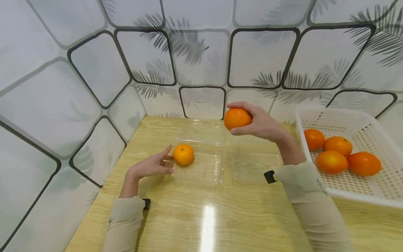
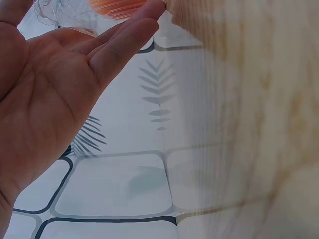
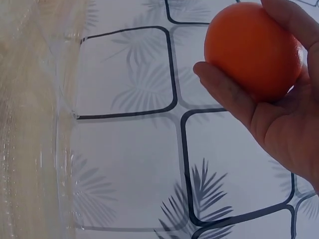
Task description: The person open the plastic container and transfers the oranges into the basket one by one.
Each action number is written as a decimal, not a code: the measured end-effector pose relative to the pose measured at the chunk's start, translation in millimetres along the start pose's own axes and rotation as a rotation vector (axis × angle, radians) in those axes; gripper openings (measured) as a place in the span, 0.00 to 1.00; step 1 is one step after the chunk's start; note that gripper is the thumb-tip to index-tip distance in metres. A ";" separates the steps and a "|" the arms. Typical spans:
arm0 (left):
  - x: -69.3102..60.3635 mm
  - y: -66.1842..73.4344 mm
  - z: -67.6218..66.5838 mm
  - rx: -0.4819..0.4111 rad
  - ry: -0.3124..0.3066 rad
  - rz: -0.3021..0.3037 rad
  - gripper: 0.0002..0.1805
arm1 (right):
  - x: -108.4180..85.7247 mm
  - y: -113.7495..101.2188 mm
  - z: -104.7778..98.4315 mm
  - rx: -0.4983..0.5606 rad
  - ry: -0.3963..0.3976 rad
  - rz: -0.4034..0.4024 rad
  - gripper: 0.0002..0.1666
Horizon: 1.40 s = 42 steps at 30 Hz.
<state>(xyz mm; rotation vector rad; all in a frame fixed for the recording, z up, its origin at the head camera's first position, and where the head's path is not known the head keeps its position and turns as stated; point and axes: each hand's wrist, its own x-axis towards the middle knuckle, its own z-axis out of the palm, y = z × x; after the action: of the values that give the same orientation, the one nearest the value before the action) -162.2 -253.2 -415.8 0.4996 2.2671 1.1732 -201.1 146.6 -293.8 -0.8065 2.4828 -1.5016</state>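
Note:
My right hand (image 1: pixel 262 122) grips an orange (image 1: pixel 237 119) between thumb and fingers, raised above the table. In the right wrist view the thumb and fingers wrap round this orange (image 3: pixel 253 51). A second orange (image 1: pixel 183 154) sits inside a clear plastic container (image 1: pixel 204 171) on the left. Beside that container's left side is my left hand (image 1: pixel 153 164), fingers extended and loosely bent, holding nothing. Whether its fingertips touch the plastic I cannot tell. The left wrist view shows the open palm (image 2: pixel 55 94), with part of an orange (image 2: pixel 117 7) behind clear plastic past the fingers.
Another clear plastic container (image 1: pixel 255 164) lies under and in front of my right hand. To the right, a white perforated basket (image 1: pixel 355 190) holds several oranges (image 1: pixel 332 162). Patterned wall covering (image 1: pixel 201 59) stands behind and left of the wooden table (image 1: pixel 176 217).

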 end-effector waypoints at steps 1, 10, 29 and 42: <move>-0.3 -0.3 0.0 0.001 0.000 -0.002 0.55 | -0.8 0.0 -3.1 0.000 -0.003 -0.005 0.43; -0.4 -1.9 -0.4 -0.004 -0.003 -0.003 0.55 | -9.6 2.0 -29.6 -0.056 -0.012 0.014 0.43; -0.1 -1.1 -0.7 -0.002 0.004 -0.004 0.55 | -73.0 32.1 -118.2 -0.271 0.105 0.182 0.45; 0.1 -3.2 -0.9 -0.003 0.007 0.007 0.55 | -108.1 77.3 -154.6 -0.335 0.074 0.382 0.45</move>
<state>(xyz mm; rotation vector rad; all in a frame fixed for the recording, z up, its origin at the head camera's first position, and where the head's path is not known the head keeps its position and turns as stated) -163.1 -255.5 -418.1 0.5031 2.2704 1.1836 -196.0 350.3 -300.3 -0.2850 2.7806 -1.0225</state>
